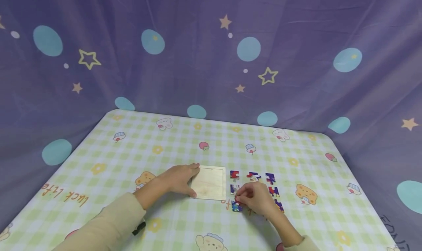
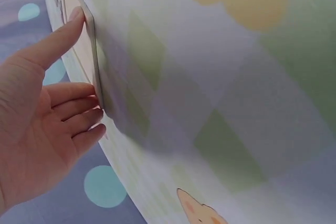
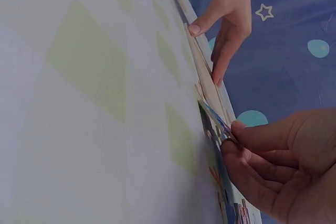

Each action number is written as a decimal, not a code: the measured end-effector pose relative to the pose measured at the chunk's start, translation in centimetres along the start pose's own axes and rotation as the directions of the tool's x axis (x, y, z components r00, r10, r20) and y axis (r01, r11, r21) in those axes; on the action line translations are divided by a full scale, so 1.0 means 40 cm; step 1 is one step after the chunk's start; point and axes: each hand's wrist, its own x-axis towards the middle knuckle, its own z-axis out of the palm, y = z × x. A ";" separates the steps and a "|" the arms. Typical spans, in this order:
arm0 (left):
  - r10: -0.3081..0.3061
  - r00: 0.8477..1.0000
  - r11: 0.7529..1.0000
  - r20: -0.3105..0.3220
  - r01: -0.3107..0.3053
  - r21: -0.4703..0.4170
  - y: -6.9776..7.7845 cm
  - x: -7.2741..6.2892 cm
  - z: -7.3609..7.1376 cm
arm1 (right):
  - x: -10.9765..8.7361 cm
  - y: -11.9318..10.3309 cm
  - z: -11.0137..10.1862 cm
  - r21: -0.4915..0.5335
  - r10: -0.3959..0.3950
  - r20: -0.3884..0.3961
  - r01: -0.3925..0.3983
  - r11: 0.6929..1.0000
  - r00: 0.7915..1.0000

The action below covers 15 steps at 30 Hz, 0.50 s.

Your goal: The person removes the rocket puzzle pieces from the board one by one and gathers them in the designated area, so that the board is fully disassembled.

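Note:
A square wooden puzzle tray lies on the table with its recess bare. My left hand rests at its left side, the thumb by the near corner and the fingers by the far one. They are spread and fairly straight in the left wrist view. To the right of the tray, my right hand pinches a colourful jigsaw piece between thumb and fingers. The piece is tilted, its near edge off the cloth. Around this hand lie more jigsaw pieces, some partly hidden beneath it.
The jigsaw pieces stand in loose rows, including a red and blue one beside the tray. A checked cloth with printed cartoons covers the table. Behind it hangs a purple curtain with stars and dots.

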 end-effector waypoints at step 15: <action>0.008 1.000 0.997 0.010 -0.009 0.078 0.020 -0.009 0.001 | -0.007 0.015 0.015 -0.063 -0.025 -0.070 0.021 0.998 0.997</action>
